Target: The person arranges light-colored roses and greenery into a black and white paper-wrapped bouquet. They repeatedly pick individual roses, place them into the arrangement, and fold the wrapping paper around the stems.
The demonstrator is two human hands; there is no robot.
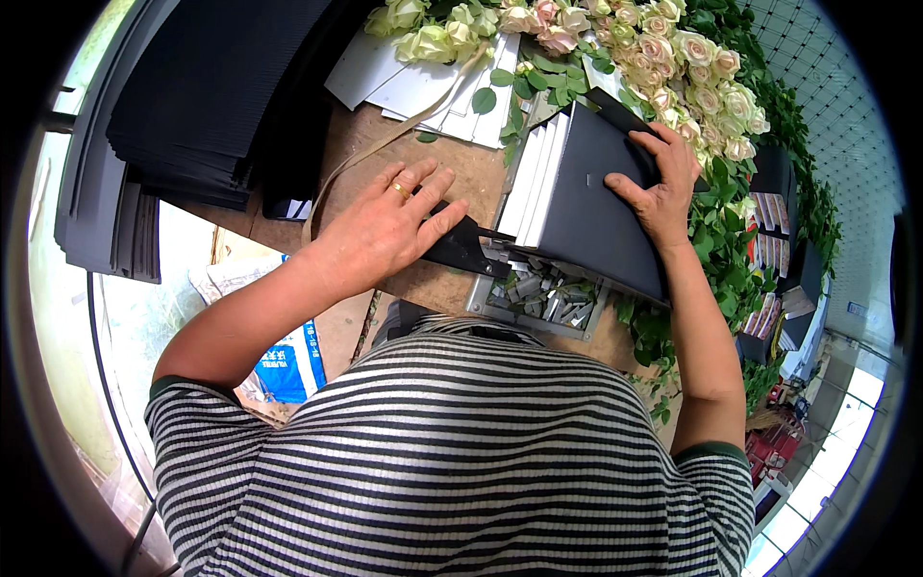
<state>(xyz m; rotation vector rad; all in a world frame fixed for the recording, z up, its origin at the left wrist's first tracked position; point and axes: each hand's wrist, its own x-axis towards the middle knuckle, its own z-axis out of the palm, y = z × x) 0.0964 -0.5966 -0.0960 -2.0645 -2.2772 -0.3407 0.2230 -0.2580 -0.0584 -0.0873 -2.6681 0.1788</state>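
My left hand (389, 226) lies palm down, fingers stretched out, over a black lever-like tool (463, 246), perhaps a stapler; its far end runs under a black board. With thumb on the face and fingers over its far edge, my right hand (659, 183) holds that folded black cardboard sheet (598, 207). White sheets (540, 183) stand along its left side, and a small staple-like metal mark shows on its face. Below its near edge sits a metal tray (478, 296) with loose silvery metal bits (556, 293).
Cream and pink roses (663, 58) with leafy stems spread across the back and right. White sheets (461, 101) lie on the brown table (370, 144). A tall stack of black cardboard (207, 106) stands at the left. More black-wrapped bundles (774, 231) stand at the right.
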